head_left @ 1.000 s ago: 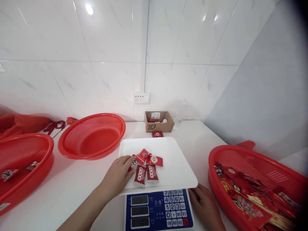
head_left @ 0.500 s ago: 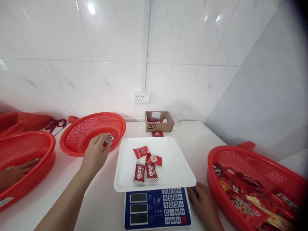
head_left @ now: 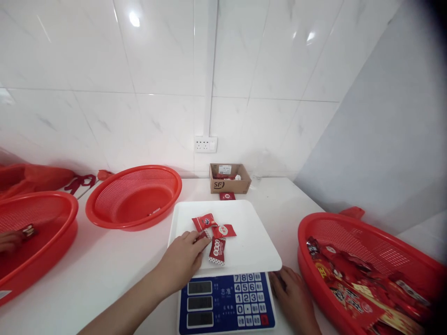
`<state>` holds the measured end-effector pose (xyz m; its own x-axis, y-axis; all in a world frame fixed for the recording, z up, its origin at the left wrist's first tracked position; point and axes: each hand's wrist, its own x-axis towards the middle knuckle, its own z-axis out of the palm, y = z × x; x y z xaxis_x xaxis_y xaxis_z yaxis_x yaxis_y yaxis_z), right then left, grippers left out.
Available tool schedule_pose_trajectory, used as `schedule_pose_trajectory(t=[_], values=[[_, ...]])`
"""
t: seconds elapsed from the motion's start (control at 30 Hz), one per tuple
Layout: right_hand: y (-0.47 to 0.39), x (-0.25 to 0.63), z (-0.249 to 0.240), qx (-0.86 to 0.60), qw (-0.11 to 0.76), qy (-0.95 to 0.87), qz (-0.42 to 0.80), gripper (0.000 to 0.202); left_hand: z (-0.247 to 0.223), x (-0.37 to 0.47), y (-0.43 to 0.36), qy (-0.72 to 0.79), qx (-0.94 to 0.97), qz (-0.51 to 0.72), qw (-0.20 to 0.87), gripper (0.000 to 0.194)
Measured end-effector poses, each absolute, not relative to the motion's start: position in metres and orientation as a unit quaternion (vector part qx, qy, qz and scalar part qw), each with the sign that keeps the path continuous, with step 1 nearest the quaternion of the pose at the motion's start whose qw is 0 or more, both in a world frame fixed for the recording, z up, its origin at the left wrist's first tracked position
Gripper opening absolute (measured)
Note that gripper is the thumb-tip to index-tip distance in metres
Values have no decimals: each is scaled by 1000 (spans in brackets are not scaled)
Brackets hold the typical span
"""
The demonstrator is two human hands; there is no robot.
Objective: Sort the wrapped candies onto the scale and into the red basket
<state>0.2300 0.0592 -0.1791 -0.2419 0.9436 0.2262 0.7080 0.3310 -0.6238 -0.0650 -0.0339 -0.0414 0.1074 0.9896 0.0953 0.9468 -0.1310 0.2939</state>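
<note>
My left hand [head_left: 185,258] is over the left part of the white scale tray [head_left: 254,242], its fingers closed on a dark red candy packet [head_left: 202,235]. Beside it on the tray lie another dark red packet [head_left: 217,250] and two brighter red packets, one [head_left: 204,221] at the back and one [head_left: 225,230] to the right. Below the tray shows the blue scale panel [head_left: 226,304]. My right hand [head_left: 293,295] rests at the scale's right side, fingers partly hidden by the tray edge and the scale, so its grip is unclear.
A red basket [head_left: 303,232] full of packets stands on the right. Behind the scale are a small cardboard box [head_left: 239,187] and a red packet [head_left: 227,196]. On the left, one red basket [head_left: 92,209] holds a small packet; another [head_left: 71,218] has another person's hand [head_left: 10,241] in it.
My left hand has moved from the left basket to the tray, and its packet now lies in that basket. It has taken hold of a tray packet. The other person's hand has shifted left.
</note>
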Motion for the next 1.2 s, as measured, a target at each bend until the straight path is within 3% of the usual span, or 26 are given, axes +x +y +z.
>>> schedule_pose_trajectory(t=[0.13,0.37,0.73,0.97,1.2], values=[[60,230,-180,-538,299,-761,206,37,-36,-84,-33,679,708,177,83,43],[61,229,-180,-531,304,-764,204,37,2,-136,-8,746,620,225,-88,35],[61,229,-178,-532,305,-760,213,38,-33,-80,14,614,778,130,14,37],[60,229,-178,-529,307,-761,215,36,-14,-113,21,650,743,146,-62,42],[61,228,-180,-527,310,-764,208,38,16,-155,25,727,646,195,-128,34]])
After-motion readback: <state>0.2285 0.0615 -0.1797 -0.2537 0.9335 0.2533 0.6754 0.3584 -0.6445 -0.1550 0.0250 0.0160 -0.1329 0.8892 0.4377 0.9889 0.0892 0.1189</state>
